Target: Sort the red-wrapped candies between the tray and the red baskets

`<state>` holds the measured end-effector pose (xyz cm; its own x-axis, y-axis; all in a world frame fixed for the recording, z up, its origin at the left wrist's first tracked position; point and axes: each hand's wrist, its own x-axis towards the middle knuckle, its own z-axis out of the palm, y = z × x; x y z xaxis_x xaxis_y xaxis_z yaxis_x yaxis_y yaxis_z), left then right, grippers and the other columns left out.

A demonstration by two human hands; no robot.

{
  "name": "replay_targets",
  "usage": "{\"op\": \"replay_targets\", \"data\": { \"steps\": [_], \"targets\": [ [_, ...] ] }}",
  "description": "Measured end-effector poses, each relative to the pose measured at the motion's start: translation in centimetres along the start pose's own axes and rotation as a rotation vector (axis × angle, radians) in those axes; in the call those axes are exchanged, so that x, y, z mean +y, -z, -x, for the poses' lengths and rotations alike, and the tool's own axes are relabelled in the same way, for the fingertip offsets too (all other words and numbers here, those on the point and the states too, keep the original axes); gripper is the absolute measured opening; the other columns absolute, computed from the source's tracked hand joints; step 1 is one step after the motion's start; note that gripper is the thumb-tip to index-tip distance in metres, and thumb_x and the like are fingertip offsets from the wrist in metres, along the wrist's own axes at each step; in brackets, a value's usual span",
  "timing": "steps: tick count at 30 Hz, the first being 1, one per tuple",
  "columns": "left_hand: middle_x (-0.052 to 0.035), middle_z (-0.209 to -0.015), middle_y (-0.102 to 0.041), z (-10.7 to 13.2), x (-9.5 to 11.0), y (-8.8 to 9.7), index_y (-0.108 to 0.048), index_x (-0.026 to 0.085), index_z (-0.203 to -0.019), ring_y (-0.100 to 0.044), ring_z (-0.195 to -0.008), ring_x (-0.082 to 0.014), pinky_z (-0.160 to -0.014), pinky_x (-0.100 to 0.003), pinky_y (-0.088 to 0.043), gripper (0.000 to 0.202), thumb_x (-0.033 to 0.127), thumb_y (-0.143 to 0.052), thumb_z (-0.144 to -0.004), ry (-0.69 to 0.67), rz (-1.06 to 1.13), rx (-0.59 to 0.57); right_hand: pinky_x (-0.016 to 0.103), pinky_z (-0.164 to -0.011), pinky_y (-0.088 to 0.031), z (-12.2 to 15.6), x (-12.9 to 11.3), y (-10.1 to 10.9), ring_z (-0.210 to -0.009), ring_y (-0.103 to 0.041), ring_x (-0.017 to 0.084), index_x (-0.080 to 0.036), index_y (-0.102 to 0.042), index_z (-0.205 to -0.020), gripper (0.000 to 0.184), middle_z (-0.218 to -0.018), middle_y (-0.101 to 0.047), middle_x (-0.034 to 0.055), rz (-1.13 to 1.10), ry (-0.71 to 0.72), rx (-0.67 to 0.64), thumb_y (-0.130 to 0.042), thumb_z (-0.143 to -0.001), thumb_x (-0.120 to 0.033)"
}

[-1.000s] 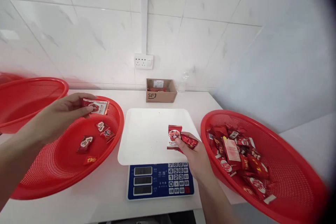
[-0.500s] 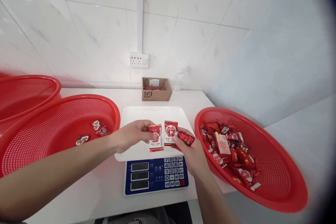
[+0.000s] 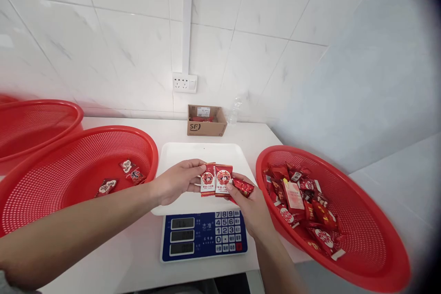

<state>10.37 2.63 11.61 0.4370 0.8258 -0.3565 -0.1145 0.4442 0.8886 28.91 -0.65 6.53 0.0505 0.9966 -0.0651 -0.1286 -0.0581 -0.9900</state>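
Observation:
My left hand (image 3: 182, 179) pinches a red and white candy packet (image 3: 208, 180) by its left side. Right beside it, edge to edge, is a second packet of the same print (image 3: 223, 181), under the thumb of my right hand (image 3: 250, 204). A darker red wrapped piece (image 3: 243, 187) also sits in my right hand, against the fingers. Both hands are over the white pan (image 3: 172, 154) of a digital scale with a blue keypad panel (image 3: 203, 252).
To the right stands a red basket (image 3: 389, 239) holding several red packets (image 3: 310, 202). A red basket at left (image 3: 99, 147) has a few wrapped pieces (image 3: 106, 187); another basket (image 3: 37, 124) is behind it. A cardboard box (image 3: 206, 128) and clear plastic (image 3: 234, 111) are by the wall.
My left hand has moved right, bringing its packet from a gap away to meet the one in my right hand. The view has tilted slightly upward.

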Motion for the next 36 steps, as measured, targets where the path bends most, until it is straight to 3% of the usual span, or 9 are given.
{"op": "replay_targets", "data": {
  "steps": [11, 23, 32, 36],
  "targets": [
    [-0.0057, -0.085, -0.067, 0.0, 0.2, 0.0, -0.063, 0.015, -0.086, -0.061, -0.079, -0.0160, -0.079, -0.034, -0.048, 0.033, 0.044, -0.068, -0.074, -0.010, 0.026, -0.025, 0.035, -0.076, -0.055, -0.1, 0.1, -0.3, -0.082, -0.066, 0.021, -0.018, -0.063, -0.102, 0.040, -0.092, -0.072, 0.0058, 0.003, -0.001, -0.026, -0.074, -0.070, -0.039],
    [-0.0061, -0.088, -0.069, 0.0, 0.3, 0.3, -0.067, 0.016, -0.091, -0.059, -0.079, -0.0163, -0.074, -0.031, -0.043, 0.036, 0.048, -0.065, -0.075, -0.007, -0.118, -0.044, 0.033, -0.074, -0.056, 0.4, -0.7, -1.1, -0.081, -0.067, 0.020, -0.020, -0.065, -0.099, 0.036, -0.092, -0.072, 0.0042, 0.061, -0.007, -0.092, -0.072, -0.071, -0.040],
    [-0.0008, -0.075, -0.065, -0.3, 0.1, 0.2, -0.064, 0.017, -0.079, -0.056, -0.068, -0.0130, -0.066, -0.028, -0.039, 0.028, 0.042, -0.071, -0.070, -0.036, -0.111, 0.025, 0.032, -0.075, -0.055, 0.4, -0.7, -1.3, -0.082, -0.066, 0.019, -0.020, -0.064, -0.100, 0.036, -0.092, -0.071, 0.0034, 0.062, 0.004, -0.123, -0.071, -0.072, -0.041],
    [-0.0001, -0.073, -0.064, -0.3, 0.1, 0.2, -0.064, 0.017, -0.080, -0.055, -0.065, -0.0115, -0.064, -0.026, -0.038, 0.026, 0.041, -0.069, -0.072, -0.084, -0.106, 0.044, 0.030, -0.069, -0.052, 0.5, -0.4, -1.2, -0.071, -0.062, 0.017, -0.017, -0.065, -0.094, 0.034, -0.081, -0.068, 0.0032, 0.142, 0.000, -0.133, -0.068, -0.074, -0.044]
  ]
}}
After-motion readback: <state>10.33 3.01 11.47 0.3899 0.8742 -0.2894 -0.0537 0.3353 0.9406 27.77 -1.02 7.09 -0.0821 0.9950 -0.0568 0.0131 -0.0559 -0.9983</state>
